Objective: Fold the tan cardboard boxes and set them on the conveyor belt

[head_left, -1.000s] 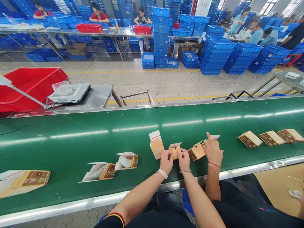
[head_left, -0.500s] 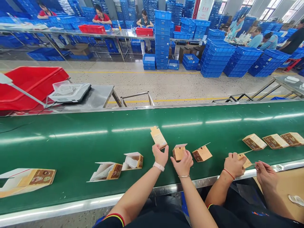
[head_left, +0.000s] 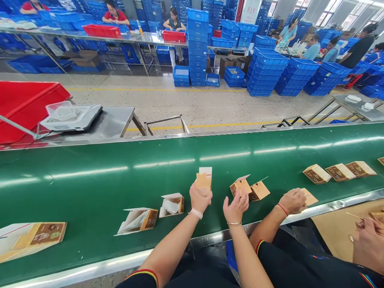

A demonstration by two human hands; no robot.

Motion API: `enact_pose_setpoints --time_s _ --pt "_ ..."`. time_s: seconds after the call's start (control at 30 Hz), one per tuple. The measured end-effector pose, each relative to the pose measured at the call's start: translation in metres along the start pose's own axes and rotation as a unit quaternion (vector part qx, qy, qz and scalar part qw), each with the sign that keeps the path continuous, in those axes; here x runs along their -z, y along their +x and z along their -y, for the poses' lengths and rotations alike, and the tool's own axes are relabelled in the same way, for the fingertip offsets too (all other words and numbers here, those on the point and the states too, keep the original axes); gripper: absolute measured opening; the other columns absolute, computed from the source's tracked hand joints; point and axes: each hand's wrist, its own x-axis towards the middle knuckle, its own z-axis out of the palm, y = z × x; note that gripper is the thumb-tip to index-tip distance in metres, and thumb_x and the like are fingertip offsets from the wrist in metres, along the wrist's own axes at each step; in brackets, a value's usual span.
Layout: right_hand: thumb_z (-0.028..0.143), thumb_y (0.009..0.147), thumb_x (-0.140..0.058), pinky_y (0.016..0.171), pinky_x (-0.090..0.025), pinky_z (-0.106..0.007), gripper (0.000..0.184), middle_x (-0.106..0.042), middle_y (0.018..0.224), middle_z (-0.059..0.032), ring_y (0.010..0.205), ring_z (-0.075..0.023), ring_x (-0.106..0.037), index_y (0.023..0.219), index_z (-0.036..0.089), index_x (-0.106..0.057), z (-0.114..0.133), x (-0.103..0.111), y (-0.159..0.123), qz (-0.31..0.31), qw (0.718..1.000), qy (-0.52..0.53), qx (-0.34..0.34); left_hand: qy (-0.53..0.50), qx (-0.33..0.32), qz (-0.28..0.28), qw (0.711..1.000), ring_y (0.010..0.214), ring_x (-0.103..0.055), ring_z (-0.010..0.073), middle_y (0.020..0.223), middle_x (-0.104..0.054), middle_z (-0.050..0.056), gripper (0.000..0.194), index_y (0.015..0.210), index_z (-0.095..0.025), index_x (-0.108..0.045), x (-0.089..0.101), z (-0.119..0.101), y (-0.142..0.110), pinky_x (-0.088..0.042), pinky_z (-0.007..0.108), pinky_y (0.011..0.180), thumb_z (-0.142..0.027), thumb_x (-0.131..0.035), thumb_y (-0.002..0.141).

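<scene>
Fingers of the left hand (head_left: 200, 198) are closed around an upright carton (head_left: 204, 182), its white flap with a red line raised at the top; whether its base meets the green belt (head_left: 99, 208) cannot be determined. Right hand (head_left: 236, 209): fingers spread, tips at the near face of a brown-and-tan carton (head_left: 241, 185) with its flap tilted up; firmness of contact cannot be told. Close against that unit on its right sits another tan carton (head_left: 260, 191), a thin flap edge projecting upward.

To the left, a small open carton (head_left: 181, 204) lies on its side with a white item (head_left: 171, 207) visible inside. Beyond it lie a longer open carton (head_left: 150, 220), white flaps outspread, and a larger open one (head_left: 48, 233) near the belt's left end.

To the right, a co-worker's hand (head_left: 292, 201), red cord at the wrist, covers part of a tan carton (head_left: 309, 197) near the belt's metal edge. Past it, three closed cartons (head_left: 339, 173) stand in a row.

Across the belt: a red bin (head_left: 33, 106) and a grey-white device (head_left: 72, 125) at left. Farther back, a tall stack of blue crates (head_left: 197, 52) stands before a long worktable (head_left: 147, 38), with people seated behind it.
</scene>
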Motion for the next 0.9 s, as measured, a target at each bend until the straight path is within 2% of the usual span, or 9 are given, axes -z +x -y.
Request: enact_pose_setpoints --time_s 0.13,0.27,0.33,0.43,0.53,0.6,0.77,0.83,0.9 --pt "0.035 0.077 -0.051 0.093 -0.008 -0.078 0.047 -0.053 0.124 -0.0192 0.124 -0.0452 -0.030 0.122 0.020 -0.056 -0.021 0.001 0.026 0.015 0.998 -0.036 -0.051 0.005 -0.065 0.030 0.997 0.112 -0.056 0.0329 0.114 -0.055 0.013 0.072 0.119 -0.017 -0.044 0.020 0.028 -0.041 -0.044 0.048 0.098 -0.025 -0.073 0.053" --pt "0.037 0.076 -0.052 0.088 -0.008 -0.079 0.037 -0.055 0.117 -0.0199 0.121 -0.0468 -0.029 0.106 0.021 -0.065 -0.025 0.000 0.058 0.044 0.994 -0.062 -0.085 -0.025 -0.083 0.065 0.994 0.112 -0.058 0.0314 0.117 -0.056 0.014 0.066 0.119 -0.017 -0.045 0.026 0.040 -0.059 -0.047 0.047 0.096 -0.025 -0.071 0.059" --pt "0.041 0.077 -0.053 0.090 -0.011 -0.079 0.039 -0.052 0.123 -0.0205 0.122 -0.0461 -0.029 0.108 0.019 -0.064 -0.020 0.002 0.057 0.023 0.994 -0.056 -0.088 -0.029 -0.103 0.092 0.990 0.115 -0.056 0.0311 0.121 -0.056 0.015 0.068 0.120 -0.018 -0.045 0.028 0.041 -0.062 -0.045 0.048 0.098 -0.028 -0.073 0.060" --pt "0.044 0.079 -0.052 0.097 -0.023 -0.069 0.048 -0.048 0.129 -0.0199 0.123 -0.0399 -0.035 0.118 0.017 -0.057 -0.014 0.010 0.026 0.000 0.999 0.046 -0.005 -0.027 -0.175 0.149 0.973 0.120 -0.052 0.0314 0.127 -0.055 0.015 0.066 0.123 -0.019 -0.047 0.035 0.040 -0.061 -0.042 0.051 0.100 -0.032 -0.073 0.063" --pt "0.041 0.084 -0.047 0.099 -0.037 -0.056 0.042 -0.055 0.123 -0.0131 0.118 -0.0309 -0.047 0.121 0.022 -0.055 -0.010 0.019 -0.021 0.078 0.968 0.204 0.125 0.000 -0.246 0.240 0.939 0.121 -0.051 0.0303 0.124 -0.061 0.011 0.046 0.118 -0.025 -0.056 0.044 0.033 -0.052 -0.040 0.052 0.100 -0.031 -0.066 0.073" --pt "0.037 0.084 -0.048 0.098 -0.040 -0.053 0.037 -0.061 0.119 -0.0097 0.118 -0.0290 -0.049 0.118 0.025 -0.058 -0.008 0.020 -0.041 0.133 0.947 0.251 0.147 0.025 -0.259 0.293 0.920 0.122 -0.049 0.0301 0.122 -0.064 0.009 0.037 0.115 -0.028 -0.061 0.047 0.025 -0.042 -0.040 0.051 0.099 -0.030 -0.060 0.078" --pt "0.037 0.082 -0.056 0.096 -0.043 -0.052 0.022 -0.071 0.095 -0.0070 0.111 -0.0293 -0.055 0.094 0.025 -0.070 -0.006 0.011 -0.035 0.202 0.945 0.243 0.084 0.013 -0.209 0.349 0.913 0.123 -0.047 0.0319 0.106 -0.070 0.008 0.019 0.095 -0.027 -0.069 0.034 0.004 -0.029 -0.034 0.055 0.098 -0.029 -0.055 0.082" --pt "0.040 0.084 -0.055 0.091 -0.048 -0.048 0.023 -0.070 0.090 -0.0073 0.103 -0.0278 -0.058 0.088 0.024 -0.070 -0.010 0.011 -0.020 0.184 0.955 0.229 0.033 -0.053 -0.143 0.326 0.933 0.116 -0.052 0.0297 0.097 -0.070 0.008 0.011 0.080 -0.023 -0.066 0.022 0.001 -0.031 -0.036 0.052 0.099 -0.030 -0.059 0.080" --pt "0.043 0.085 -0.055 0.086 -0.050 -0.044 0.026 -0.068 0.097 -0.0084 0.099 -0.0253 -0.059 0.094 0.022 -0.068 -0.021 0.017 0.002 0.145 0.966 0.214 -0.009 -0.142 -0.044 0.257 0.955 0.107 -0.057 0.0259 0.097 -0.065 0.008 0.011 0.080 -0.020 -0.060 0.009 0.002 -0.034 -0.042 0.046 0.095 -0.029 -0.064 0.075"
